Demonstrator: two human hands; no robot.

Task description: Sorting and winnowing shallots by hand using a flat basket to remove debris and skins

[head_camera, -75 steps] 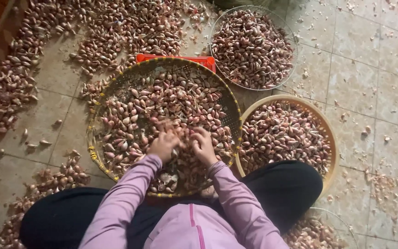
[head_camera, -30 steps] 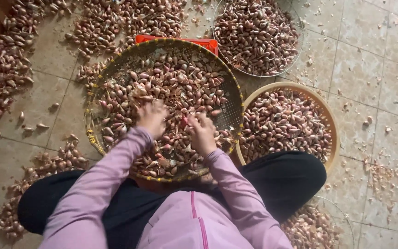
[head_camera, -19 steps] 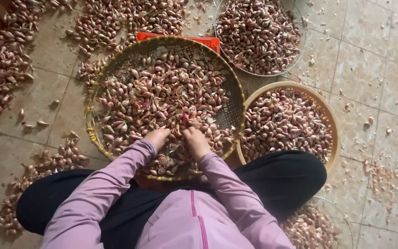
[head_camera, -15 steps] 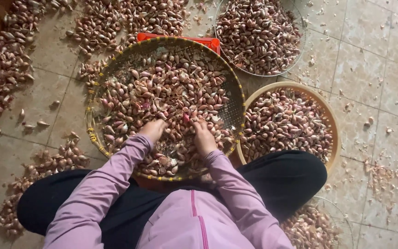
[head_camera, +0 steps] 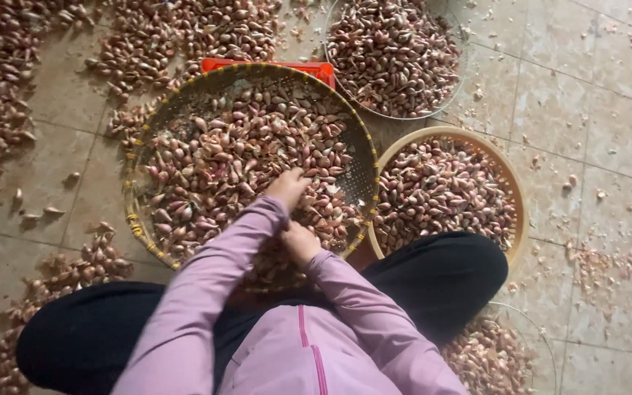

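Fingers of both hands (left hand [head_camera: 287,186], right hand [head_camera: 300,243]) buried among garlic cloves [head_camera: 221,157] in woven basket [head_camera: 140,227], grip unclear.

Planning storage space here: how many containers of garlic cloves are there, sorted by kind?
Large woven sieve basket: 1
Tan round basket: 1
Clear-rimmed bowls: 2
Total: 4

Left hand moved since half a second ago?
Yes. The left hand has reached farther across the big basket, toward its far right rim, ahead of the right hand.
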